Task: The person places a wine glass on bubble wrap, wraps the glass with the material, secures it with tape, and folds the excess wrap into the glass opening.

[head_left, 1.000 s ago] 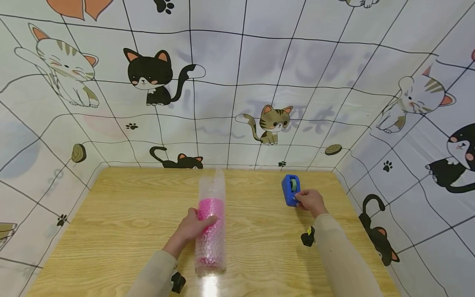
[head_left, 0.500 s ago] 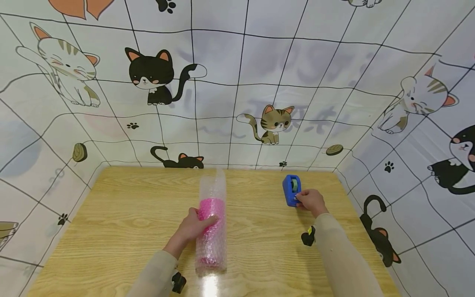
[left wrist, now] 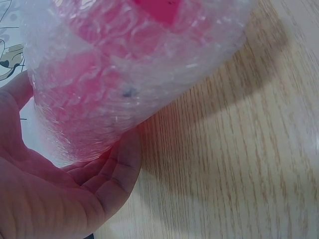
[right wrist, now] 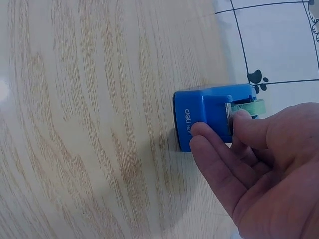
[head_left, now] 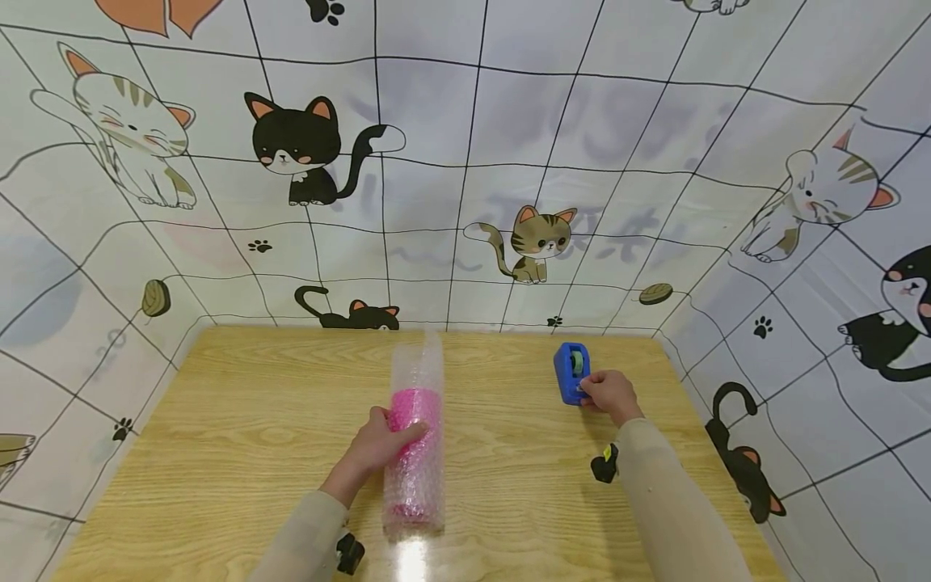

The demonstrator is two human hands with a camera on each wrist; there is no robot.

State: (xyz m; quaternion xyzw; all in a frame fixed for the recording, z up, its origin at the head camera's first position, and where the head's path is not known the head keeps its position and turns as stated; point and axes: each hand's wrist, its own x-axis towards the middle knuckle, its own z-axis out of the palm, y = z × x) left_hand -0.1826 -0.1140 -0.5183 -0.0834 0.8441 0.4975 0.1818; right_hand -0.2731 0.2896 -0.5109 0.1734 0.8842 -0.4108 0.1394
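A pink roll-shaped thing in bubble wrap (head_left: 414, 481) lies lengthwise on the table, left of the middle. My left hand (head_left: 381, 443) grips its left side, thumb over the top; in the left wrist view the fingers (left wrist: 119, 169) curl under the wrap. At the back right stands a blue tape dispenser (head_left: 568, 373) with a roll of greenish tape (right wrist: 255, 107). My right hand (head_left: 611, 394) is at its front end. Thumb and index finger pinch the tape's end by the cutting edge, while other fingertips (right wrist: 202, 142) lie against the dispenser's side. The pinched end is mostly hidden.
The wooden table (head_left: 276, 404) is bordered at the back and sides by a white cloth (head_left: 422, 194) with grid lines and printed cats. Black wrist cameras (head_left: 604, 465) sit on both forearms.
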